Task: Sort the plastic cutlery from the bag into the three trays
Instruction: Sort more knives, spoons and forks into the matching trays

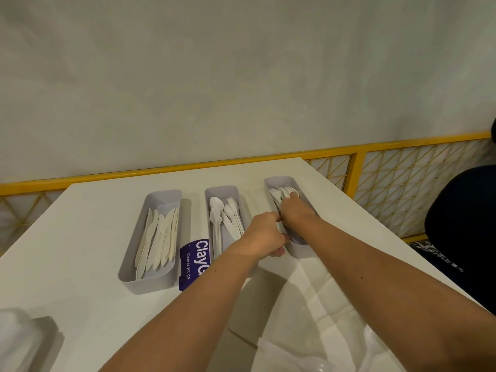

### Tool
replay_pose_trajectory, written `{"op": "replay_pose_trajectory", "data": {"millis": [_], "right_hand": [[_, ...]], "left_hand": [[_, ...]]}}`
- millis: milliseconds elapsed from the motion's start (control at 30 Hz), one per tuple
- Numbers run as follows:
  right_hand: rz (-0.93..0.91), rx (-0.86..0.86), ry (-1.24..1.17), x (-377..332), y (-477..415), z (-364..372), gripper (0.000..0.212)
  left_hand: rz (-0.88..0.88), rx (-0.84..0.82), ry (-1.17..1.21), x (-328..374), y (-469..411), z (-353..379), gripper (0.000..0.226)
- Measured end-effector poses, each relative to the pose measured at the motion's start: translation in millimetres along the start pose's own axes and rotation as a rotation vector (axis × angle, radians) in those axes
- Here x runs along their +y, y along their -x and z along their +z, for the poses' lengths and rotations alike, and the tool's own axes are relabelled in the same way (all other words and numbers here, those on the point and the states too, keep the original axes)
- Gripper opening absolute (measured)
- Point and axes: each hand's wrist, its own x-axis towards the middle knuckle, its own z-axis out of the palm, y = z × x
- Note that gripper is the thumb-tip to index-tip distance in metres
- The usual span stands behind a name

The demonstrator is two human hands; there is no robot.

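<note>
Forks (281, 191) partly hidden by right hand (295, 214)

Only one readable thing on my feed: a purple card (193, 261)
It's lying on the white surface (80, 237) between the left tray (150, 285) and the middle tray (208, 194). Big white letters say "ClayC", the rest hidden behind a forearm (214, 280). Smaller print beside it reads "Clean as you go". The white print on the dark cloth (434, 253) far right is too blurry.
</note>
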Motion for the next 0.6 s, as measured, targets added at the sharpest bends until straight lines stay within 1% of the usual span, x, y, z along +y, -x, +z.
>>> {"op": "replay_pose_trajectory", "data": {"millis": [33,133,233,267,333,433,533,600], "right_hand": [[-0.022,0.02,-0.007,2,4,-1,0.036],[-0.092,-0.053,0.094,10,0,-2,0.03],[-0.11,-0.097,0.108,7,5,-14,0.022],[-0.121,-0.094,0.102,7,7,-21,0.021],[-0.15,-0.069,0.067,7,17,-36,0.028],[-0.184,-0.092,0.038,11,36,-58,0.034],[-0.235,-0.162,0.033,19,56,-76,0.03],[-0.278,-0.211,0.067,26,72,-87,0.022]], "left_hand": [[-0.005,-0.001,-0.002,0,0,0,0.055],[-0.001,-0.001,-0.017,0,-1,2,0.053],[0.007,0.018,-0.014,1,2,2,0.049],[0.013,0.029,-0.01,2,4,2,0.047],[0.04,0.074,-0.004,4,9,1,0.041],[0.099,0.17,-0.002,7,16,-1,0.031],[0.175,0.215,-0.012,8,26,0,0.017],[0.215,0.213,-0.038,9,34,2,0.011]]}}
